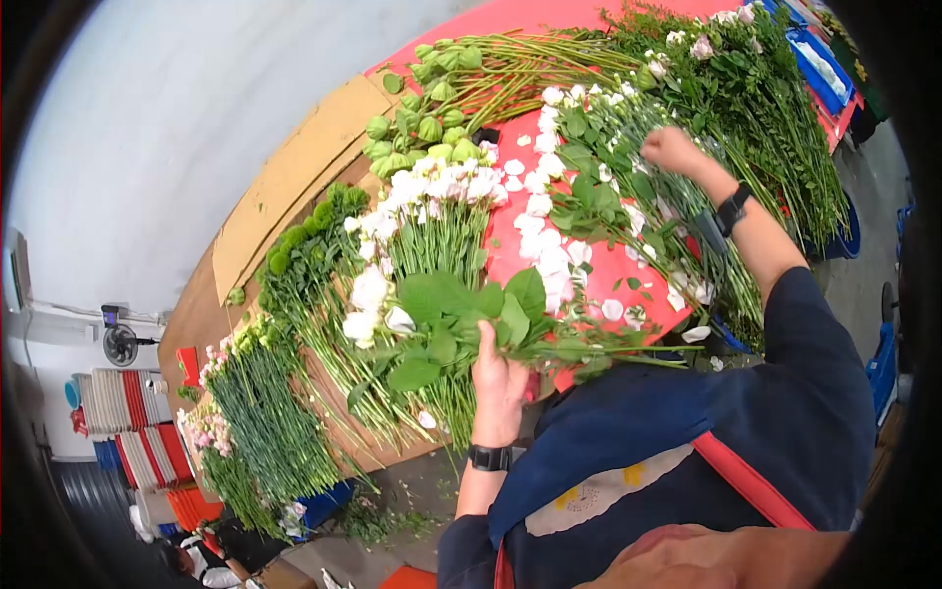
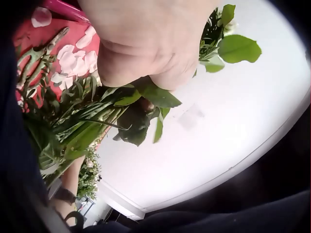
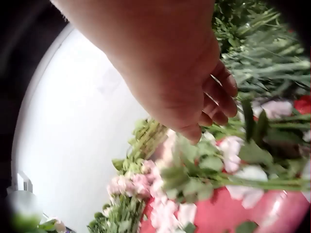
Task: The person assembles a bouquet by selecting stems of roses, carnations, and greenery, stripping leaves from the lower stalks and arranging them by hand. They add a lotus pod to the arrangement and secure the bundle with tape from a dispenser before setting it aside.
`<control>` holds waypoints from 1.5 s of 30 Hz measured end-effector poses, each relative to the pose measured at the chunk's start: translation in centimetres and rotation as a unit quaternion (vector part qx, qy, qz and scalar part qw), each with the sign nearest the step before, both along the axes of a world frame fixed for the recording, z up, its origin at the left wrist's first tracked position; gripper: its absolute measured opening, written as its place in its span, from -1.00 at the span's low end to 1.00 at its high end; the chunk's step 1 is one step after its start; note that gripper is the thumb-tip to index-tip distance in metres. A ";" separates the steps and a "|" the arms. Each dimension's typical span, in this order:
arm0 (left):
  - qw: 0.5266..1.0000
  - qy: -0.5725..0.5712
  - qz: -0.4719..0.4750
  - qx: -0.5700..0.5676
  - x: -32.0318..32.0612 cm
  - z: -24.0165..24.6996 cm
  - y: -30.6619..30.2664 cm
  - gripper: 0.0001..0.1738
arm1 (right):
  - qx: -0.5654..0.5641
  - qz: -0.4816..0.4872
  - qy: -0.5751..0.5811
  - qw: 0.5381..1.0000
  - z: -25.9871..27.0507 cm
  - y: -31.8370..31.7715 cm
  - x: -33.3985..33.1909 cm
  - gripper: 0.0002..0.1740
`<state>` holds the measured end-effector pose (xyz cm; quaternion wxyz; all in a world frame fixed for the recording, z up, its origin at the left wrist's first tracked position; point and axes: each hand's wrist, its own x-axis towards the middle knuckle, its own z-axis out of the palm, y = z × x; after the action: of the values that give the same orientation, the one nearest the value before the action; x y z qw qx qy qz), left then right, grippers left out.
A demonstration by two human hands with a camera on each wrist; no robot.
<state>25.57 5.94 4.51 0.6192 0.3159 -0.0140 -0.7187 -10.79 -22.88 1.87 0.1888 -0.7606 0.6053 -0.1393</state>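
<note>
My left hand (image 1: 498, 391) grips a bunch of green stems with broad leaves (image 1: 432, 299) and white blooms (image 1: 370, 293) at its far end; the stems point right, in front of the apron. In the left wrist view the hand (image 2: 146, 46) is closed round the bunch, with leaves (image 2: 239, 49) on both sides. My right hand (image 1: 675, 150) hovers over the flowers and greenery at the upper right. The right wrist view shows that hand (image 3: 170, 73) with loosely bent fingers (image 3: 224, 99) and nothing visible in them, above leafy stems (image 3: 267, 184).
Bundles of pale pink flowers (image 1: 442, 187), green pods (image 1: 432, 128) and thin stems (image 1: 265, 402) cover the table. Loose petals (image 1: 612, 310) lie on the red cover (image 1: 510, 231). Cardboard (image 1: 285, 167) lies at the left edge; blue crates (image 1: 824, 71) stand at the upper right.
</note>
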 end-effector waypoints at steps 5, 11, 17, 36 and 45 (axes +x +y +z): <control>0.995 -0.025 0.064 0.069 0.8 -2.0 -3.1 -0.43 | 0.085 -0.054 -0.170 0.980 -0.1 -14.5 2.8 -0.75; 0.979 -0.092 0.137 0.119 0.0 -1.6 -4.2 -0.47 | -0.052 0.013 -0.069 0.996 -9.0 -27.0 7.5 -0.59; 0.961 -0.123 0.184 0.166 -0.8 -2.3 -3.7 -0.46 | -0.092 0.010 0.048 0.995 -9.9 -27.7 11.1 -0.75; 0.974 -0.134 0.175 0.042 -3.8 -1.1 -0.5 -0.42 | -0.124 0.508 -0.212 0.826 7.0 6.6 21.0 -0.88; 0.971 -0.071 0.220 0.068 -0.2 -1.4 11.8 -0.65 | 0.067 0.485 -0.233 0.840 6.3 29.8 26.2 -0.87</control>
<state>25.33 17.71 3.07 0.7364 0.4027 0.0606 -0.5402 15.42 6.92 8.21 0.4185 -0.8874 0.1050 -0.1623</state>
